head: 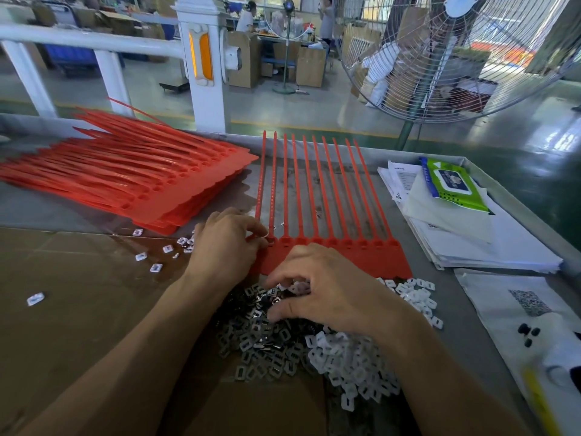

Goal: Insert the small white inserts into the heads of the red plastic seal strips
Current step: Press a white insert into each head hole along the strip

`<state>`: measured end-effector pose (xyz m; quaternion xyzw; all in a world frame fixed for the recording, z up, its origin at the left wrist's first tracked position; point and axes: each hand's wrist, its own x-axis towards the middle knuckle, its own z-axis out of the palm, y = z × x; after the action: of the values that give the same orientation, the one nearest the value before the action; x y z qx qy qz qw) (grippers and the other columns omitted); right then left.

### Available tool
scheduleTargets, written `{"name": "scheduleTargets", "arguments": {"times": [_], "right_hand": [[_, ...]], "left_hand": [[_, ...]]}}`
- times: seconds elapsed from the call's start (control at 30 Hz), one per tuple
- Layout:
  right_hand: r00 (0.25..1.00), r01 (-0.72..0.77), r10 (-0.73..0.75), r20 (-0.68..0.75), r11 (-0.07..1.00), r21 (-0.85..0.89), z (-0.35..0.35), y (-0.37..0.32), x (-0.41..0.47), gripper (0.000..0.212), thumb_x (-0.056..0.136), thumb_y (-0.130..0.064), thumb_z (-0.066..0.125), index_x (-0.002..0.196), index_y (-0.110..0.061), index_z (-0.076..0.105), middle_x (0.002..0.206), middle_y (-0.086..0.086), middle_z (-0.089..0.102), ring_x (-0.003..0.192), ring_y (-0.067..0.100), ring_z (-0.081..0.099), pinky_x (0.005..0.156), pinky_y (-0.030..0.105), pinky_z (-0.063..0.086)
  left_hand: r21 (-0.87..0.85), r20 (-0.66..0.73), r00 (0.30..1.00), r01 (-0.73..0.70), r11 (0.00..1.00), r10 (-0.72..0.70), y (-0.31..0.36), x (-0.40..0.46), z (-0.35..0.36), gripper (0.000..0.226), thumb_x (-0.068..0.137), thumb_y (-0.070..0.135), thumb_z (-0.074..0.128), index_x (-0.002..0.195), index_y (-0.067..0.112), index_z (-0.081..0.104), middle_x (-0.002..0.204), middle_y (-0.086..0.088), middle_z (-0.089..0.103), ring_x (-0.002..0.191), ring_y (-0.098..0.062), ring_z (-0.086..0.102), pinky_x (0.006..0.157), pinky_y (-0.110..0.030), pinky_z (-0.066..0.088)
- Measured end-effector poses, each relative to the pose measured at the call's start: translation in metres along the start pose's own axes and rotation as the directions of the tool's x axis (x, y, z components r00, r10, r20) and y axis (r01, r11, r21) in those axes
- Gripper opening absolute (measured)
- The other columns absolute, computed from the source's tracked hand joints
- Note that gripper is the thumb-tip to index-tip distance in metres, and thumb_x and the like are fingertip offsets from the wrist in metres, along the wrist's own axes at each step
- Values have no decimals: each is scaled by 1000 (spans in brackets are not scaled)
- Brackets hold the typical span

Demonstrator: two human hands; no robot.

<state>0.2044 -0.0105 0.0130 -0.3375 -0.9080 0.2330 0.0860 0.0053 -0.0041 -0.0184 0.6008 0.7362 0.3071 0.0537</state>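
Observation:
A joined row of red seal strips (317,196) lies in front of me, tails pointing away and heads (345,243) nearest me. My left hand (226,247) pinches a small white insert at the leftmost head (271,240). My right hand (327,291) is curled over a heap of white inserts (342,357), fingertips down among them; whether it holds one is hidden. Below the heads, the flat red tag part (371,262) is half covered by my right hand.
A tall stack of red seal strip sheets (132,180) lies at the left. Loose inserts (154,256) are scattered on the brown cardboard (78,309). Papers (471,243) and a green wipes pack (452,184) lie at the right, with a large fan (440,55) behind.

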Motion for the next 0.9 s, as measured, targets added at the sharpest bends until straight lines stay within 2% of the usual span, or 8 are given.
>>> {"name": "scheduleTargets", "arguments": {"times": [0.13, 0.27, 0.33, 0.47, 0.73, 0.83, 0.9], "right_hand": [[999, 33, -34, -35, 999, -26, 4, -1, 3, 22, 87, -48, 77, 106, -37, 76, 105, -18, 62, 106, 5, 52, 101, 34, 39], [996, 52, -54, -72, 998, -27, 9, -1, 4, 4, 91, -40, 76, 94, -37, 74, 97, -20, 62, 100, 1, 53, 101, 37, 41], [995, 52, -54, -87, 998, -27, 9, 0, 5, 8, 90, -43, 75, 94, -36, 73, 97, -20, 62, 100, 1, 54, 100, 37, 41], [996, 55, -58, -62, 997, -46, 10, -2, 6, 26, 87, -53, 74, 109, -38, 72, 102, -19, 62, 103, 2, 52, 100, 34, 38], [984, 92, -97, -147, 995, -35, 13, -2, 7, 7, 93, -39, 72, 97, -34, 76, 98, -20, 66, 100, -1, 55, 100, 34, 41], [981, 86, -79, -177, 996, 33, 11, -2, 7, 6, 94, -36, 73, 94, -32, 77, 94, -19, 68, 96, -1, 59, 94, 31, 46], [980, 73, -57, -189, 994, 78, 11, -1, 6, 6, 95, -34, 72, 94, -30, 76, 92, -19, 69, 93, -1, 62, 86, 23, 49]], "left_hand": [[15, 15, 1000, 15, 1000, -16, 1, 0, 0, 18, 87, 37, 74, 104, 36, 75, 125, 6, 60, 122, -22, 47, 103, -43, 28], [15, 19, 1000, 13, 1000, -13, 1, -1, -1, 18, 88, 37, 74, 106, 36, 75, 123, 6, 61, 121, -21, 47, 103, -44, 30], [10, 17, 1000, 10, 1000, -10, 1, -2, -1, 18, 88, 36, 73, 106, 36, 75, 122, 6, 61, 120, -21, 48, 103, -44, 31], [9, 14, 1000, 4, 1000, -4, 2, -4, -1, 15, 88, 34, 73, 103, 36, 74, 120, 6, 61, 118, -21, 49, 101, -44, 31], [3, 18, 1000, 17, 1000, -17, 5, -4, -2, 15, 87, 36, 73, 102, 37, 75, 118, 6, 61, 118, -22, 49, 99, -41, 30], [-9, 12, 1000, 21, 1000, -21, 6, -5, -3, 15, 87, 36, 73, 103, 36, 74, 119, 6, 61, 119, -22, 48, 101, -42, 30], [-18, -1, 1000, 15, 1000, -15, 7, -6, -4, 15, 88, 36, 72, 103, 35, 74, 119, 6, 61, 120, -22, 49, 103, -45, 33]]}}
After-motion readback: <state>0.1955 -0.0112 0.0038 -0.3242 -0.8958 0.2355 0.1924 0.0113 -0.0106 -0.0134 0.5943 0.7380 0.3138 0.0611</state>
